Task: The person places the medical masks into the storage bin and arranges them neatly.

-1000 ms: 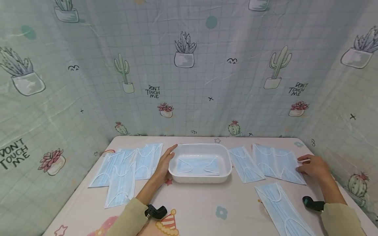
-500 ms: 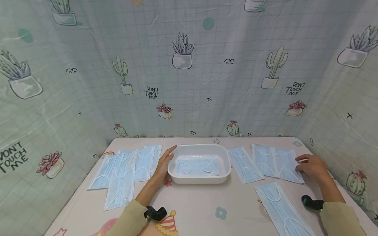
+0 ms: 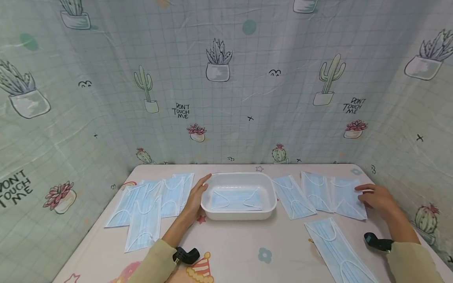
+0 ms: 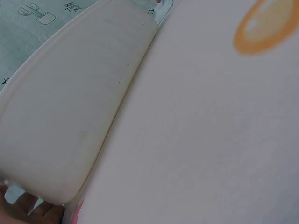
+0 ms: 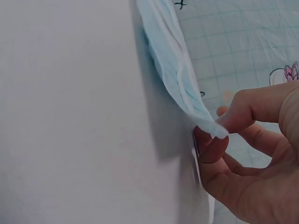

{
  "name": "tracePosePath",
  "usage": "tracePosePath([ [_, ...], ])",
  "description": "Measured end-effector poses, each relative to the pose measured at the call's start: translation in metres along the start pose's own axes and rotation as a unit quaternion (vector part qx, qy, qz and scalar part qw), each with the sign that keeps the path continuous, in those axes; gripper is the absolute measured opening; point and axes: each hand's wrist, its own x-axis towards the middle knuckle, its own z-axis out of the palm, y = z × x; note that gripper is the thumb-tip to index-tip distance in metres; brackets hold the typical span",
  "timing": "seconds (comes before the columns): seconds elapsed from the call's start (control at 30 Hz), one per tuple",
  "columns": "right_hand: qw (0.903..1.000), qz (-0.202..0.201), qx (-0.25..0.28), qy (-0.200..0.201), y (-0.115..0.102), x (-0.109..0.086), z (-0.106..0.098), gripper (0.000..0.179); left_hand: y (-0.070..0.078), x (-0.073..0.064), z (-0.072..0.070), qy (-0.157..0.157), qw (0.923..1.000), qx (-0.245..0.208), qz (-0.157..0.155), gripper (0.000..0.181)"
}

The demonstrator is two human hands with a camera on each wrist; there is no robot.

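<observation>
My left hand [image 3: 192, 200] grips the left end of a white plastic tub [image 3: 238, 215], its bent fingers against the outer wall in the left wrist view. Inside the tub lies a blue face mask [image 3: 236, 199] with white ear loops. At the right of the table my right hand [image 3: 380, 198] pinches the edge of another face mask [image 3: 348, 198] between thumb and fingers. In the right wrist view this pinched mask [image 5: 170, 60] bends upward at the edge, casting a shadow on the table.
Left of the tub, several masks [image 3: 146, 224] lie overlapping. Right of it are a slanted mask [image 3: 295, 198], one beside the pinched mask [image 3: 317, 192], and a nearer mask [image 3: 337, 247]. A cactus-print curtain [image 3: 226, 98] encloses the patterned table [image 3: 240, 251].
My right hand has shifted slightly right, drawing the pinched mask away from its left neighbour, so a narrow gap now shows between them. My left hand and the tub stay put.
</observation>
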Motion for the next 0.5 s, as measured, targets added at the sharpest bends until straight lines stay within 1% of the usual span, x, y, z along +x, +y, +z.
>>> tracePosePath([
  [0.17,0.9983,0.002,0.046,-0.036,0.0049,0.0035,-0.0043,0.052,-0.0001,-0.0004,-0.0001,-0.007,1.0,-0.001,0.001,0.048],
  [0.33,0.993,-0.007,0.09,-0.076,0.0072,0.0051,-0.0062,0.054,-0.0002,-0.0004,0.0004,-0.008,1.0,-0.002,0.003,0.049],
  [0.43,0.9899,-0.013,0.11,-0.089,0.0082,0.0043,-0.0059,0.055,0.0001,-0.0004,0.0011,-0.005,1.0,0.001,0.004,0.049],
  [0.5,0.9896,-0.016,0.111,-0.09,0.0086,0.0036,-0.006,0.054,0.0003,-0.0002,0.0013,-0.001,1.0,0.002,0.001,0.049],
])
